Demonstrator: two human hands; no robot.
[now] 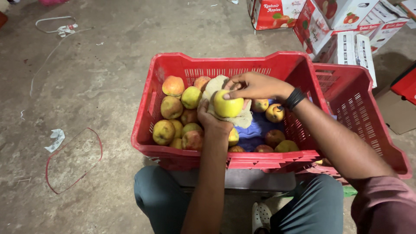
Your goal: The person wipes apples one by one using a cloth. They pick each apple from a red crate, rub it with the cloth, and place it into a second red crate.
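A red plastic crate point(143, 125) sits between my knees, holding several yellow-red apples point(172, 107) over a blue liner point(255, 128). My left hand point(213, 121) reaches up from below and cups a beige cloth point(216, 84) with a yellow-green apple point(228, 105) resting in it. My right hand point(253, 85), with a black band on the wrist, comes in from the right and its fingers rest on top of the same apple and cloth. Both hands are above the middle of the crate.
A second red crate point(368, 117) stands against the first on the right. Red and white cardboard fruit boxes point(342, 26) are stacked at the back right. A red wire hoop point(73, 160) and paper scraps lie on the concrete floor at left.
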